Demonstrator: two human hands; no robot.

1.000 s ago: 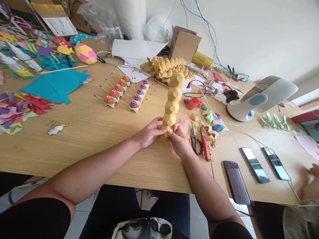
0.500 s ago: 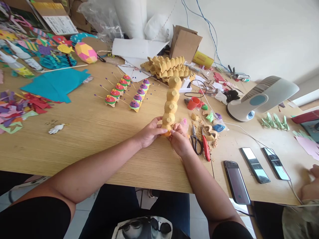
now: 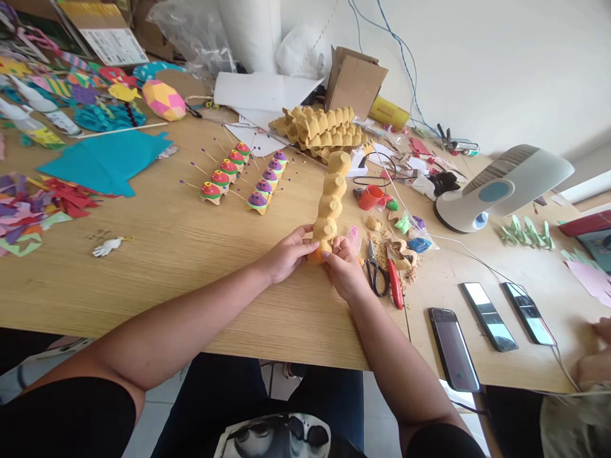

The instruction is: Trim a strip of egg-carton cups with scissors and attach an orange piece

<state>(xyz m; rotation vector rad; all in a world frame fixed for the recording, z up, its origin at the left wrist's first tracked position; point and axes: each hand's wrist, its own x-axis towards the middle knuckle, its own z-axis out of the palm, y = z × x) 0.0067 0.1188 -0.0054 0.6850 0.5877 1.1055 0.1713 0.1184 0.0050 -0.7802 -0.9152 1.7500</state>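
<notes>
A yellow egg-carton strip [image 3: 332, 197] of several bumps points away from me over the table, its near end between my hands. My left hand [image 3: 292, 253] pinches that near end from the left, thumb on top. From the right, my right hand [image 3: 344, 267] grips the same end, with an orange patch showing between the thumbs. Black-handled scissors [image 3: 377, 270] and a red utility knife [image 3: 394, 280] lie just right of my right hand. Farther left stand painted egg-carton caterpillars, one red and green [image 3: 226, 170], one purple [image 3: 268, 183].
Stacked egg trays [image 3: 317, 127] lie at the back. Clay lumps, a red cup [image 3: 370, 198] and carton scraps sit to the right, near a white fan [image 3: 496, 187]. Phones [image 3: 454, 348] lie at the front right, where another person's hand [image 3: 599, 353] shows. Paper strips [image 3: 42, 203] cover the left.
The far end of the egg-carton strip has swung slightly right and the strip has turned a little. Both hands keep hold of its near end.
</notes>
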